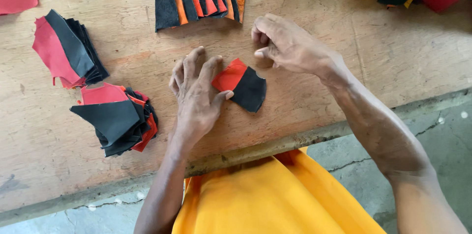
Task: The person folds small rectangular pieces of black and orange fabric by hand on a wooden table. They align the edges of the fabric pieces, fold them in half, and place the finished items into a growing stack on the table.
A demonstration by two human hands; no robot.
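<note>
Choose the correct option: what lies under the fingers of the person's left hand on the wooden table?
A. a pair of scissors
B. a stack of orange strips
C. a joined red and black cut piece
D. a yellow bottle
C: the left hand presses flat on the red and black piece, thumb at its edge.

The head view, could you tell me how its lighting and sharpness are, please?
Head view: soft even light, no glare on the wooden table; faint shadows under the left hand and right hand; the red and black piece is sharp; slight blur at the corners.
</note>
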